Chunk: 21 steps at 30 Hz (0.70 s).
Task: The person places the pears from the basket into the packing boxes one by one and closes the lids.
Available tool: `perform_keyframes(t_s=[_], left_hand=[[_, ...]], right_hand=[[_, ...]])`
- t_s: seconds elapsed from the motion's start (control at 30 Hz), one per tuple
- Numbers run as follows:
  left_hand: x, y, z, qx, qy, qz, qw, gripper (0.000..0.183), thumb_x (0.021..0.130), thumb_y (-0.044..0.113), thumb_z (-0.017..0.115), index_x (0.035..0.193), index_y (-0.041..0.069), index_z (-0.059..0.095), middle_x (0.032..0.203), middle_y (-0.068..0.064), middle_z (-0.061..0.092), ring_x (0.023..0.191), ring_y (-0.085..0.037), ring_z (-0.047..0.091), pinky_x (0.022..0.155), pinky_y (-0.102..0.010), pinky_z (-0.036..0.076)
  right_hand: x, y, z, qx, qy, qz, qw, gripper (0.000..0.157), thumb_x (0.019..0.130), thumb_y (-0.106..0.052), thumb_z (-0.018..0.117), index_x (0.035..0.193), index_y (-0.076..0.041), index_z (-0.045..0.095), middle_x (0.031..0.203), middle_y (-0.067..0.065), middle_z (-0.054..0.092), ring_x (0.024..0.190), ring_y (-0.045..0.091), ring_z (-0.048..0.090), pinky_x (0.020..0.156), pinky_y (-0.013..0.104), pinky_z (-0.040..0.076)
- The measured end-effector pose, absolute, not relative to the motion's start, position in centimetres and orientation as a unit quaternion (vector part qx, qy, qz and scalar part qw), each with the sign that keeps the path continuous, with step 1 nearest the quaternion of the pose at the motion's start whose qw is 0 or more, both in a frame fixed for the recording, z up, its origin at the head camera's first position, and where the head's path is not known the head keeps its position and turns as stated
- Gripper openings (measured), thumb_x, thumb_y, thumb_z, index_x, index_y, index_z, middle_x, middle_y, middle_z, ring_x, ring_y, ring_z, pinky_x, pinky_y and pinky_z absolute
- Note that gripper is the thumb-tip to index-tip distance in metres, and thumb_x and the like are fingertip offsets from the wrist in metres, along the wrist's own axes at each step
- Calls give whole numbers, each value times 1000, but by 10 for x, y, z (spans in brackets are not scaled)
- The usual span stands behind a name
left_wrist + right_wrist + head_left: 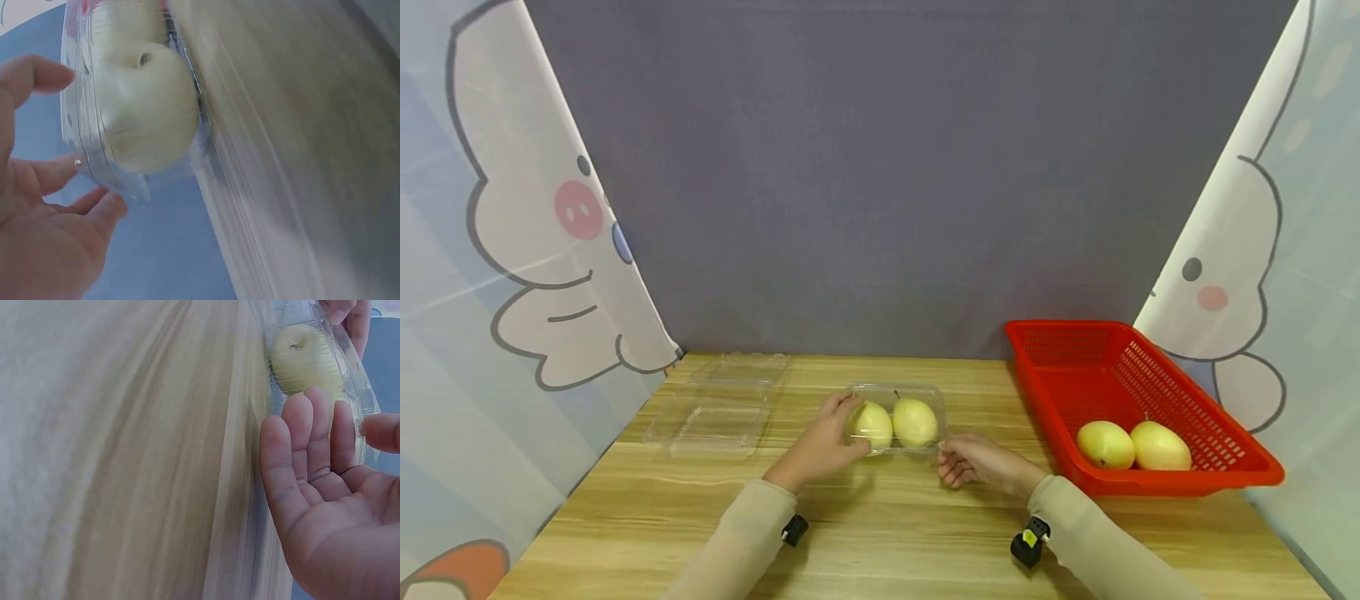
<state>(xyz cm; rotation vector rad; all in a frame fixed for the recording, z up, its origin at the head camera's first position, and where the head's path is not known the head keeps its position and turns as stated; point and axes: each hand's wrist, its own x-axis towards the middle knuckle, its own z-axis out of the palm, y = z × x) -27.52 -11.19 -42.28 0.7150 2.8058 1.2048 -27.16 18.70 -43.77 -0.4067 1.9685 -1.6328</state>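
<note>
A clear plastic clamshell box (897,451) sits on the wooden table with two yellow pears (915,423) side by side inside it. My left hand (826,447) holds the box's left end, thumb at the front edge and fingers toward the back. In the left wrist view the fingertips are right at the rim and corner of the box (87,134). At the front right corner, my right hand (983,463) pinches the rim between thumb and index finger. Its other fingers are bent beside the box, palm showing in the right wrist view.
Open, clear plastic boxes (718,429) lie at the left of the table. On the right stands a red perforated basket (1045,408), with two more yellow pears (1160,447) near its front end. A grey curtain (880,183) hangs behind the table.
</note>
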Motion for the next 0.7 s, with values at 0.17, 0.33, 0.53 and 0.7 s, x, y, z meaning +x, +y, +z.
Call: perform_keyframes(t_s=[0.17,0.33,0.53,0.7], left_hand=[[-274,-108,-421,211,904,371,11,80,93,31,73,155,0,33,160,-24,16,142,-48,27,107,-60,38],[-273,-109,-419,213,908,362,5,81,92,31,74,154,-3,34,160,-25,16,142,-47,27,108,-59,37],[-275,-110,-420,211,909,360,9,82,92,33,74,155,-1,33,160,-24,17,142,-46,30,108,-57,38],[-277,-109,-420,207,910,360,6,80,91,33,75,153,0,36,160,-22,20,140,-44,33,108,-57,39]], right_hand=[[-272,186,-438,-152,731,-606,274,29,103,-24,47,98,2,58,89,6,63,79,16,59,73,27,53],[-272,185,-437,-155,730,-605,275,29,103,-24,46,99,3,58,89,6,63,79,15,59,74,27,53],[-271,184,-436,-158,742,-600,253,31,102,-22,47,101,7,59,87,7,63,77,15,59,72,28,55],[-269,183,-434,-135,783,-580,182,40,97,-21,54,118,12,47,92,14,61,78,20,61,72,34,56]])
